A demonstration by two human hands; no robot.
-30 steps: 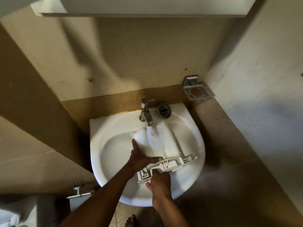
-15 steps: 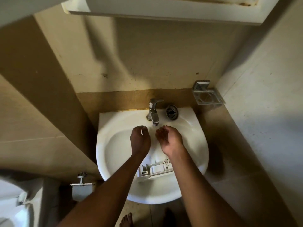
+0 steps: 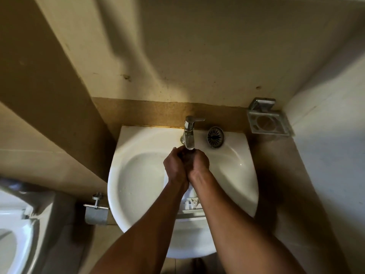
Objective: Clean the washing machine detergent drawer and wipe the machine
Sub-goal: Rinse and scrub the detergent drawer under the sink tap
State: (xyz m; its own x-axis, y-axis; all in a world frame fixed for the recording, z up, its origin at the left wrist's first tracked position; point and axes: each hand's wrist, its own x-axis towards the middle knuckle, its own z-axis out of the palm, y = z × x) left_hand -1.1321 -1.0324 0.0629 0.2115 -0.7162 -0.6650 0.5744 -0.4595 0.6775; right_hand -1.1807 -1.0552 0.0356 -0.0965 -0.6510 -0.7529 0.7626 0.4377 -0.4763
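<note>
The white plastic detergent drawer (image 3: 191, 205) lies in the white sink (image 3: 138, 175), near its front rim, mostly hidden under my forearms. Neither hand touches it. My left hand (image 3: 174, 167) and my right hand (image 3: 198, 164) are pressed together, fingers curled, directly under the spout of the chrome tap (image 3: 189, 133). Nothing is visible inside either hand. Water flow is hard to make out at the spout.
A round drain strainer (image 3: 215, 136) rests on the sink's back ledge right of the tap. A metal soap holder (image 3: 266, 120) hangs on the right wall. A toilet (image 3: 13, 234) and a paper holder (image 3: 96, 211) are to the left.
One second ago both hands held the drawer under the tap. They let it go into the sink, moved up to the spout, and now are clasped together.
</note>
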